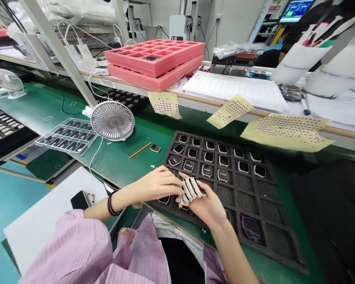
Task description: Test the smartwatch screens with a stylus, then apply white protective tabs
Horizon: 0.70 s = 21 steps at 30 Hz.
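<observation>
My right hand (205, 205) holds a stack of small white-edged watch cases (192, 190) over the near edge of a black foam tray (254, 205). My left hand (158, 183) reaches in from the left, its fingers pinched on the top of that stack. The tray's far rows hold several watch cases (208, 157) in square pockets; the near right pockets are mostly bare. One loose watch case (155, 148) and an orange pencil (140, 150) lie on the green mat to the left of the tray.
A small white desk fan (112, 120) stands left of the tray, beside a clear blister tray (68, 136). Two pink foam trays (155, 59) sit on the back shelf, with yellow sticker sheets (285, 132) hanging off it. A phone (79, 200) rests on a white board.
</observation>
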{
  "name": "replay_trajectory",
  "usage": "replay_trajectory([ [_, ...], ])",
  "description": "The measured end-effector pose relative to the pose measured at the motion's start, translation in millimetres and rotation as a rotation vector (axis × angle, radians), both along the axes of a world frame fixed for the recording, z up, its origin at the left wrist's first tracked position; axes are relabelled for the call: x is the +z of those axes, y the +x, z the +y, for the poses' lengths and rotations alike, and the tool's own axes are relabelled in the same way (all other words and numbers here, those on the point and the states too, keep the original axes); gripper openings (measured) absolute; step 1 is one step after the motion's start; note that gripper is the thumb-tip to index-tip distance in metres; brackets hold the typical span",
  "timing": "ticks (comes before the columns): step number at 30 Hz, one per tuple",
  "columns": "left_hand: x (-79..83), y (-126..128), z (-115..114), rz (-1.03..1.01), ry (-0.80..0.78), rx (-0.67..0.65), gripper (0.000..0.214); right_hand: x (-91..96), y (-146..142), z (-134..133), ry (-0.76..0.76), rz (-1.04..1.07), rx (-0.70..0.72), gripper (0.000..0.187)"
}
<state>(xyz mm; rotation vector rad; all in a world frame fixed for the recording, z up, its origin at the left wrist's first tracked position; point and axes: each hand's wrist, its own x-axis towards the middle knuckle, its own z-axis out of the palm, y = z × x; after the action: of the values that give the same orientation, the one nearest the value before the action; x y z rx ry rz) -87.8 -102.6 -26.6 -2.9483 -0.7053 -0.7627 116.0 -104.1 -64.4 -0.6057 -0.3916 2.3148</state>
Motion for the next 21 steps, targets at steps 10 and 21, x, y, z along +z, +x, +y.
replay_trajectory([
  [10, 7.0, 0, -2, 0.058, 0.132, -0.047, 0.028, -0.3, 0, -2, 0.021, -0.004, 0.050, 0.035],
  [21, -7.0, -1, 14, -0.043, -0.351, -0.057, 0.028, -11.6, -1, -19, 0.141, -0.128, 0.125, 0.038],
])
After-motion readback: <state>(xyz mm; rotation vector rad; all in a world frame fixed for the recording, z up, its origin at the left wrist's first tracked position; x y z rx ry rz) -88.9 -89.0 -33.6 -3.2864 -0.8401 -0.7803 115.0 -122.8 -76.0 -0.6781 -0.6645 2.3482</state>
